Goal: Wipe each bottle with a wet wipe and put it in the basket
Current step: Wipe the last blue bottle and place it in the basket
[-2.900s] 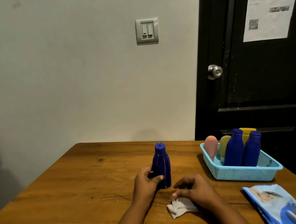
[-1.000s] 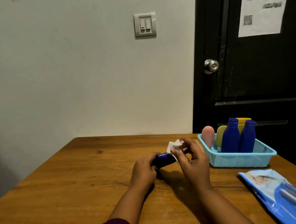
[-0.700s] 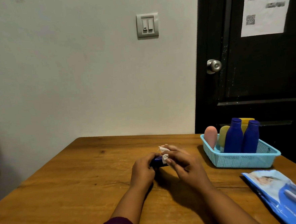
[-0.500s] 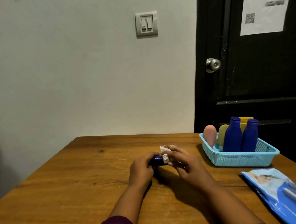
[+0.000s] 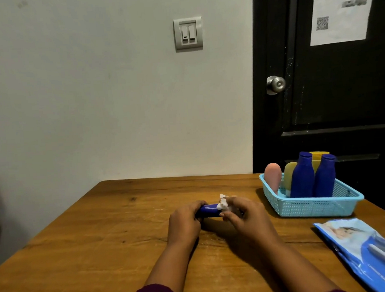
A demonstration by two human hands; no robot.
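Observation:
A dark blue bottle lies on its side between my hands, just above the wooden table. My left hand grips its left end. My right hand holds a white wet wipe wrapped around the bottle's right part, which is hidden under the fingers. A light blue basket stands to the right with two blue bottles, a pink one and yellow ones upright inside.
A blue pack of wet wipes lies at the table's right front edge. A black door with a knob stands behind the basket. The wall bounds the table's far edge.
The bottle, upright at first, was tipped onto its side and lifted. The right hand picked up the wipe and has been sliding it along the bottle, now a little to the right again.

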